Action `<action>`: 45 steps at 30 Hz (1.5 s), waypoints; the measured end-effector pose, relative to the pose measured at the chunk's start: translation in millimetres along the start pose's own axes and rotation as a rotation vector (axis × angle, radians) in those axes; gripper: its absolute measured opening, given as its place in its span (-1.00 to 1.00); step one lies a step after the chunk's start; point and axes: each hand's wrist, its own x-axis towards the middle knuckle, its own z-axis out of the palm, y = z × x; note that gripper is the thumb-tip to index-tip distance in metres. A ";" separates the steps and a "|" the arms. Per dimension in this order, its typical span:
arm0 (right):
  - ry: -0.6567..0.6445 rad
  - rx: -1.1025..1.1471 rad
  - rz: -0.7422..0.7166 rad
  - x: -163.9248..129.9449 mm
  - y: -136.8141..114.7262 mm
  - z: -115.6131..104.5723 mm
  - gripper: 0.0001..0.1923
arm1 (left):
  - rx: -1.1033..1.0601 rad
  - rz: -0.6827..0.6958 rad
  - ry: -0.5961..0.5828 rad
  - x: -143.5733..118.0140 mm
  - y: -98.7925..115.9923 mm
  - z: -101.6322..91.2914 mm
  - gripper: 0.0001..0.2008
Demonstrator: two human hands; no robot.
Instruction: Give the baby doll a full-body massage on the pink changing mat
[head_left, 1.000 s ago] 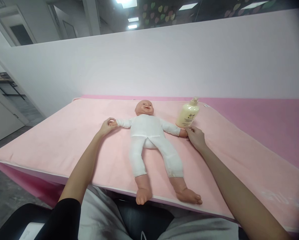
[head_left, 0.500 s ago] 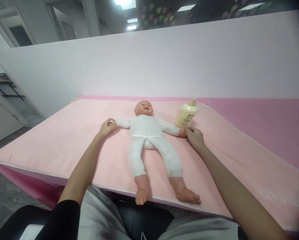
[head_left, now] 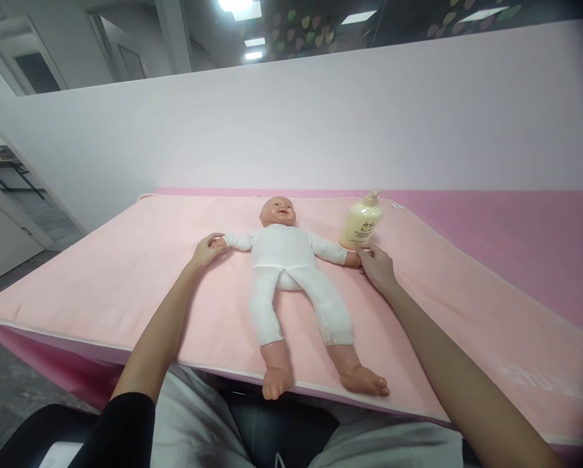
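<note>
A baby doll (head_left: 282, 247) with a white cloth body lies on its back, arms spread wide and feet toward me. My left hand (head_left: 207, 250) is closed around the doll's hand at the left of the view. On the other side, my right hand (head_left: 376, 266) pinches the doll's other hand. Just beyond my right fingers stands a pale yellow pump bottle (head_left: 362, 222), close to the doll's forearm. The doll's feet reach the near edge of the pink padded mat (head_left: 125, 279).
A white wall (head_left: 291, 123) with a window above it rises behind the mat. Darker pink surface (head_left: 515, 247) shows at the right. My legs (head_left: 198, 416) are under the near edge, and a door (head_left: 8, 227) stands at the far left.
The whole view has shifted very slightly. Both hands keep the same hold on the doll's hands, and the doll and bottle have not visibly moved on the mat.
</note>
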 end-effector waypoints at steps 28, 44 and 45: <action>0.050 0.085 -0.031 -1.0 2.6 1.4 -0.37 | 0.044 -0.004 -0.001 3.7 -2.6 0.1 -0.51; 0.023 0.042 -0.127 -2.8 2.8 -1.6 -0.40 | 0.045 0.016 -0.004 2.3 1.0 0.1 -0.50; 0.027 0.035 -0.134 -2.0 3.9 -1.0 -0.42 | 0.049 0.015 -0.003 2.5 0.8 0.1 -0.50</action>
